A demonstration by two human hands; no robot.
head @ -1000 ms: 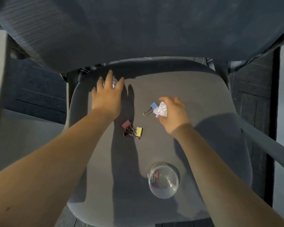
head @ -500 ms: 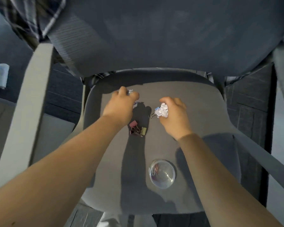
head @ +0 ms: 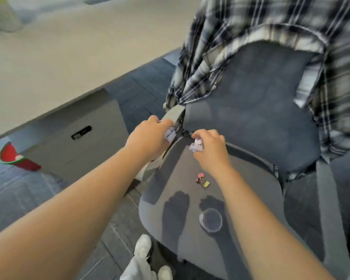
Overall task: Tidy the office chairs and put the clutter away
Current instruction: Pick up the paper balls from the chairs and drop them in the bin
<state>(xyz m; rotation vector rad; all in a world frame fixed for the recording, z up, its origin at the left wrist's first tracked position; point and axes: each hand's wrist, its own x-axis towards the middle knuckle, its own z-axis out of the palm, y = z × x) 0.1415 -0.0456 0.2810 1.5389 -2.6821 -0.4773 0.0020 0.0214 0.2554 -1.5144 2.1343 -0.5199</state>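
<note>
Left hand (head: 150, 136) grips a crumpled paper ball (head: 169, 135); right hand (head: 209, 149) grips another paper wad (head: 196, 147). Nearer on the chair seat (head: 240, 190) lie seemingly 2 binder clips (head: 202, 180).

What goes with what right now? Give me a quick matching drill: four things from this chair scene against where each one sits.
1 plaid shirt
2 binder clips
3 clear cup
4 crumpled paper ball

A near the seat's front edge
B in the right hand
C draped over the chair's backrest
D mid-seat, beside the right wrist

Pairs: 1-C, 2-D, 3-A, 4-B
</note>
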